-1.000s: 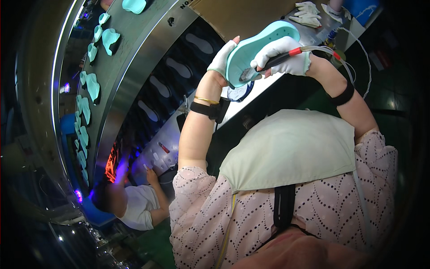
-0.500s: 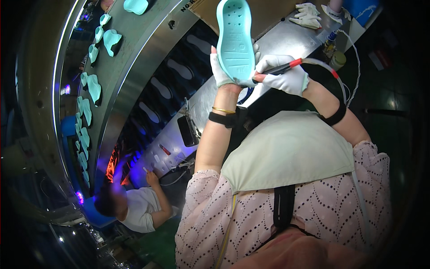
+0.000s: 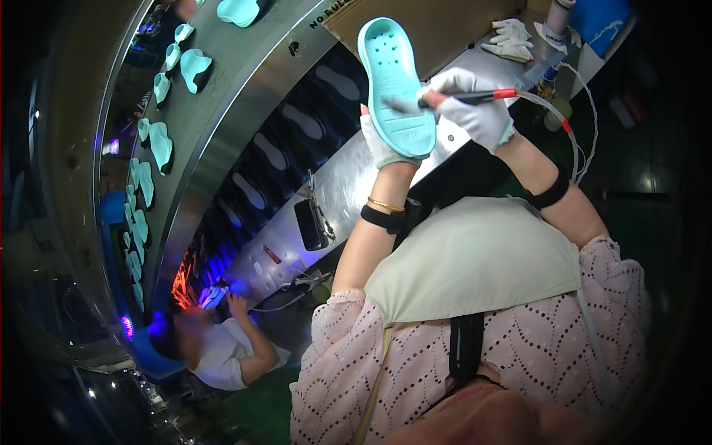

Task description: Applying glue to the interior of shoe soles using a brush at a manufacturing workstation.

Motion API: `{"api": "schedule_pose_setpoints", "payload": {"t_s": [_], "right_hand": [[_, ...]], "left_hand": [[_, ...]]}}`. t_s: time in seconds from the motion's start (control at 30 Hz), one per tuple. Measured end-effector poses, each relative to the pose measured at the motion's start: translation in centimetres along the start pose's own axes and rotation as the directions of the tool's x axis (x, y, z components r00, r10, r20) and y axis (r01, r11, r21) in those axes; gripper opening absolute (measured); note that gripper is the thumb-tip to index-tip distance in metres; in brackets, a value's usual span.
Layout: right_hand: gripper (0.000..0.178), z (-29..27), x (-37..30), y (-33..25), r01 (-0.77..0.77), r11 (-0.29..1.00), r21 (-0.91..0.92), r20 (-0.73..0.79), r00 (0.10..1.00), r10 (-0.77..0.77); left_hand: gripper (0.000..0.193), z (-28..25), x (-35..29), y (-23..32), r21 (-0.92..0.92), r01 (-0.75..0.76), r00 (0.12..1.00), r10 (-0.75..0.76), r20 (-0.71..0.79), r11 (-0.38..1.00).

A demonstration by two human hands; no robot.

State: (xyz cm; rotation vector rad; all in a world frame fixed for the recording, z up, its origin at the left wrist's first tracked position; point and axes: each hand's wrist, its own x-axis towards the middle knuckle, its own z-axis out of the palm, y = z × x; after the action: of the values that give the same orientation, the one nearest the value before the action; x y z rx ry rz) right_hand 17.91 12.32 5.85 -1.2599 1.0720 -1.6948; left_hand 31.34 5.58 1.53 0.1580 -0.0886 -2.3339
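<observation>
Sole [image 3: 397, 78], upper centre of the frame, long axis running steeply from upper left to lower right. The left hand [image 3: 377, 144] supports its lower end; the right hand [image 3: 475, 116], just right, grips a brush [image 3: 482, 96] pointing across that axis.

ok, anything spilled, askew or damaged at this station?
Nothing spilled, and no visible damage on the held turquoise shoe sole. Only mild oddity: white gloves lie in a loose, crumpled heap on the metal bench, toward the picture's upper right, rather than laid flat.
</observation>
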Motion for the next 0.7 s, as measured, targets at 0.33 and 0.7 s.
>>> {"api": "schedule_pose_setpoints", "payload": {"t_s": [0.33,0.7], "right_hand": [[0.007,0.6,0.2,0.6,0.073,0.994,-0.082,0.005,0.997,-0.073],[0.02,0.1,0.8,-0.9,0.317,0.867,-0.386,0.272,0.937,-0.221]], "left_hand": [[0.064,0.4,-0.8,-0.6,0.318,-0.125,0.984,0.159,-0.084,0.94],[0.065,1.0,-1.7,0.9,0.444,-0.099,0.995,0.092,0.038,0.891]]}}
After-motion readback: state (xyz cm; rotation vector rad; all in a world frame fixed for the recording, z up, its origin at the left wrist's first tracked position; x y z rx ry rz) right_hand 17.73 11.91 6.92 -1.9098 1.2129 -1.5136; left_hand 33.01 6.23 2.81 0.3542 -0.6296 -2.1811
